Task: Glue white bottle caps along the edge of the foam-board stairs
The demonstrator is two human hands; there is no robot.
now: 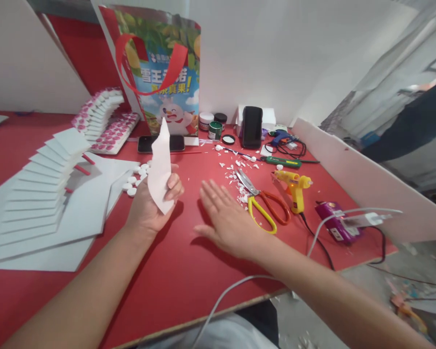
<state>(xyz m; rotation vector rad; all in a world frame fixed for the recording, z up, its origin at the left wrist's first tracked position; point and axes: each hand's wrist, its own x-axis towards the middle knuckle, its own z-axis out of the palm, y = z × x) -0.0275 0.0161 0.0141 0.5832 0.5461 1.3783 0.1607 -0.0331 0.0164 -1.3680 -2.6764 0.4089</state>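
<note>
The left hand (pixel 150 203) is gripping a white foam piece (pixel 161 167) upright while the right hand (pixel 227 220), fingers spread flat and empty, is hovering near the scissors (pixel 263 201).

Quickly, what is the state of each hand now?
Left hand: closed on a white pointed foam piece, held upright.
Right hand: open, flat, holding nothing, above the red table.

The gift bag (pixel 169 72) reads "雪王" and "真果!".
</note>
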